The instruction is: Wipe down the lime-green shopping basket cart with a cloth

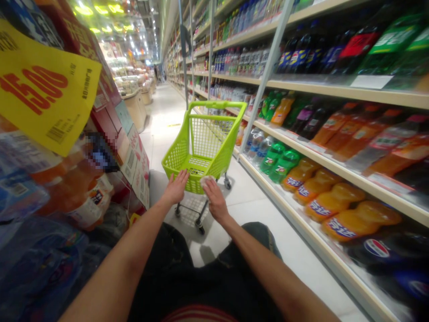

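A lime-green plastic shopping cart [214,152] stands in the aisle just in front of me, its basket empty as far as I can see. My left hand [176,188] rests on the cart's near rim with fingers stretched out. My right hand [214,199] presses a small white cloth [206,180] against the same rim, fingers closed over it. Both forearms reach forward over my dark trousers.
Shelves [335,167] of soft-drink bottles run along the right, orange and green bottles lowest. On the left stands a stacked drinks display with a yellow price sign [43,94]. The pale floor aisle [167,112] stretches ahead towards counters far back.
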The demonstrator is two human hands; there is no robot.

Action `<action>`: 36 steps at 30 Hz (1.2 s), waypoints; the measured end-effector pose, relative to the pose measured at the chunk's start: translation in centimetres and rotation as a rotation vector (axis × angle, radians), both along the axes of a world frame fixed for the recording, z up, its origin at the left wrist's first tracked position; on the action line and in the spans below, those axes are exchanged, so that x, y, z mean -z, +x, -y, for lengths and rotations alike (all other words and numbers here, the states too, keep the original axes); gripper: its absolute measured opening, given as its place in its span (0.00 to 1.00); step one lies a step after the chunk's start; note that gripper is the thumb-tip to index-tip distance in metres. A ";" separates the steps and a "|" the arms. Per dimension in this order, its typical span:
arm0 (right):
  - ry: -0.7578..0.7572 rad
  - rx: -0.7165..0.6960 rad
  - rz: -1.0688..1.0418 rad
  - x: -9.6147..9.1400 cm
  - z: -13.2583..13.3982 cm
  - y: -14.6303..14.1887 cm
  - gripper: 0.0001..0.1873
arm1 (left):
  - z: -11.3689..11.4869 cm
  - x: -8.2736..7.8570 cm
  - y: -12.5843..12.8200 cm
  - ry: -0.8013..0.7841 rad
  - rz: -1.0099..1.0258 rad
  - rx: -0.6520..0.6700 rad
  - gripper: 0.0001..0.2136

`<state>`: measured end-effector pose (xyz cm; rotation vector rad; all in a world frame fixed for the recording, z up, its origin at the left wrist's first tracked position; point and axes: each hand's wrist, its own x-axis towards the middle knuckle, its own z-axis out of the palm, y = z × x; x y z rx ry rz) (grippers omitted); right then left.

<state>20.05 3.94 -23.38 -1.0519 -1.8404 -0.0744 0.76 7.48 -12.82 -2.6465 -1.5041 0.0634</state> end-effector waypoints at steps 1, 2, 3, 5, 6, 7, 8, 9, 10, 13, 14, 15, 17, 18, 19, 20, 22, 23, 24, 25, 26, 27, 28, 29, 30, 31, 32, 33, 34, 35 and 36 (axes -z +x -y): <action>0.008 0.019 -0.023 -0.7 -0.2 0.0 0.29 | 0.1 0.0 0.1 -0.002 0.002 -0.005 0.39; 0.014 0.031 -0.032 -1.0 -0.4 0.0 0.30 | 0.1 0.0 0.2 -0.003 0.005 -0.010 0.39; 0.017 0.038 -0.031 -1.0 -0.7 -0.2 0.31 | 0.2 0.0 0.4 -0.005 0.008 -0.013 0.39; 0.012 0.039 0.001 0.1 -1.0 -0.5 0.31 | 0.4 0.1 0.7 -0.010 0.015 -0.013 0.39; 0.001 0.038 0.026 1.0 -1.0 -0.7 0.31 | 0.5 0.1 0.8 -0.014 0.018 -0.013 0.39; -0.013 0.041 0.048 2.1 -1.0 -0.9 0.31 | 0.5 0.2 0.8 -0.018 0.020 -0.011 0.39; -0.029 0.043 0.068 3.1 -0.9 -0.9 0.30 | 0.6 0.2 0.8 -0.021 0.022 -0.010 0.39; -0.048 0.044 0.086 3.9 -0.7 -0.9 0.30 | 0.6 0.2 0.8 -0.024 0.024 -0.006 0.39; -0.062 0.040 0.100 4.5 -0.4 -0.8 0.30 | 0.7 0.1 0.7 -0.027 0.024 0.001 0.39; -0.052 0.001 0.110 3.9 0.3 -0.3 0.28 | 0.7 -0.1 0.1 -0.015 0.031 0.009 0.38; -0.031 -0.013 0.101 3.0 0.5 -0.3 0.28 | 0.7 -0.1 -0.1 -0.005 0.035 -0.010 0.37; -0.007 -0.025 0.089 2.0 0.5 -0.3 0.28 | 0.7 -0.2 -0.3 0.003 0.038 -0.035 0.37; 0.036 -0.035 0.075 -0.2 0.3 -0.7 0.28 | 0.6 -0.3 -0.6 0.006 0.040 -0.083 0.37; 0.048 -0.030 0.078 -1.0 0.1 -1.1 0.27 | 0.6 -0.3 -0.7 0.001 0.039 -0.098 0.37; 0.056 -0.023 0.089 -1.5 -0.2 -1.4 0.27 | 0.7 -0.3 -0.7 -0.004 0.037 -0.103 0.38; 0.058 -0.014 0.107 -1.6 -0.5 -1.8 0.26 | 0.7 -0.3 -0.7 -0.007 0.037 -0.103 0.38; 0.052 -0.004 0.150 -0.8 -1.1 -2.5 0.24 | 0.8 -0.2 -0.5 -0.008 0.032 -0.103 0.38; 0.044 -0.007 0.172 0.0 -1.2 -2.7 0.23 | 0.9 -0.2 -0.4 -0.011 0.025 -0.097 0.38; 0.031 -0.014 0.193 1.0 -1.3 -2.9 0.23 | 0.9 -0.1 -0.3 -0.014 0.017 -0.090 0.38; 0.013 -0.022 0.212 2.0 -1.3 -2.9 0.22 | 0.9 0.0 -0.2 -0.017 0.010 -0.084 0.38; -0.004 -0.030 0.229 2.8 -1.2 -3.0 0.21 | 1.0 0.0 -0.2 -0.019 0.005 -0.077 0.37; -0.020 -0.037 0.244 3.5 -1.0 -2.9 0.20 | 1.0 0.1 -0.3 -0.019 0.003 -0.067 0.37; -0.031 -0.041 0.256 3.8 -0.8 -2.9 0.20 | 1.0 0.2 -0.4 -0.019 0.003 -0.052 0.37; -0.031 -0.043 0.263 3.8 -0.6 -2.9 0.19 | 1.0 0.3 -0.6 -0.016 0.005 -0.033 0.37; -0.019 -0.045 0.264 3.5 -0.5 -3.0 0.20 | 1.1 0.4 -0.9 -0.009 0.010 -0.021 0.37; 0.002 -0.051 0.262 2.8 -0.4 -3.1 0.20 | 1.1 0.5 -1.2 0.002 0.016 -0.025 0.36; 0.025 -0.059 0.255 1.9 -0.4 -3.3 0.21 | 1.1 0.6 -1.5 0.013 0.023 -0.043 0.36; 0.051 -0.065 0.246 0.9 -0.5 -3.5 0.22 | 1.1 0.6 -1.8 0.019 0.025 -0.069 0.36; 0.078 -0.068 0.237 0.0 -0.7 -3.7 0.23 | 1.1 0.6 -2.1 0.021 0.024 -0.094 0.36; 0.102 -0.067 0.231 -0.8 -1.0 -3.9 0.24 | 1.2 0.6 -2.4 0.017 0.019 -0.110 0.36; 0.123 -0.062 0.231 -1.3 -1.3 -4.1 0.24 | 1.2 0.5 -2.6 0.008 0.009 -0.111 0.36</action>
